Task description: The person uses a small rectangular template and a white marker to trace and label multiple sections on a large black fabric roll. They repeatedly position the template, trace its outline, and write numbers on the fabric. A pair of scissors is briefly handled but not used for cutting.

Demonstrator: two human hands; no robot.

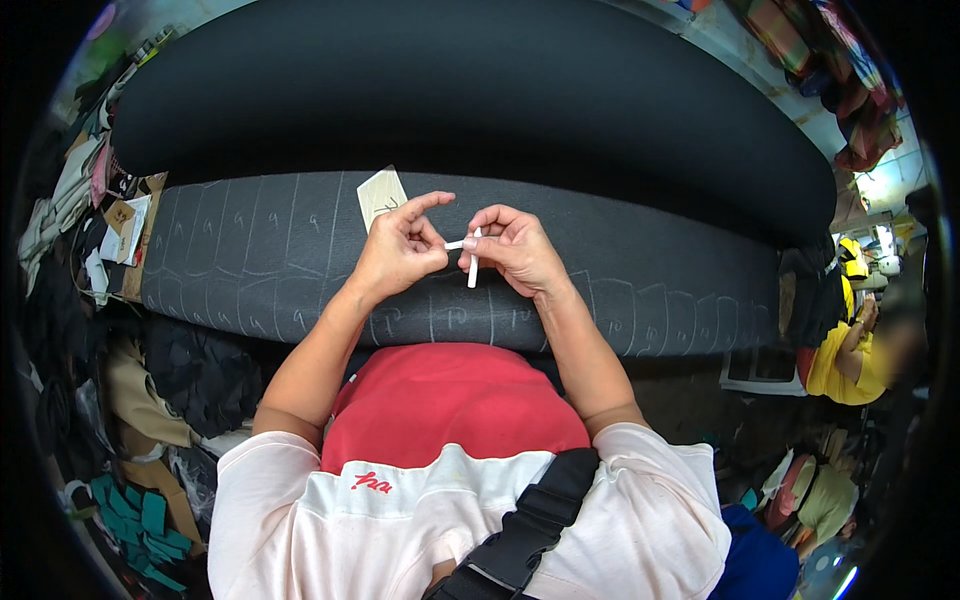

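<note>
Both of my hands are raised over black fabric marked with white outlines and handwritten marks. Between the thumb and fingers of my right hand is a slim white chalk stick, held nearly upright. A short white chalk piece bridges the gap between the hands, lying crosswise to the stick. My left hand pinches its left end, with the index finger stretched out above. Whether the two white pieces are joined is hidden by my right fingers. A cream pattern card lies on the fabric just behind my left hand.
A wide black fabric roll spans the far side. Cloth scraps and papers crowd the left, with teal strips lower down. At the right, another person in a yellow top sits near a light-coloured frame.
</note>
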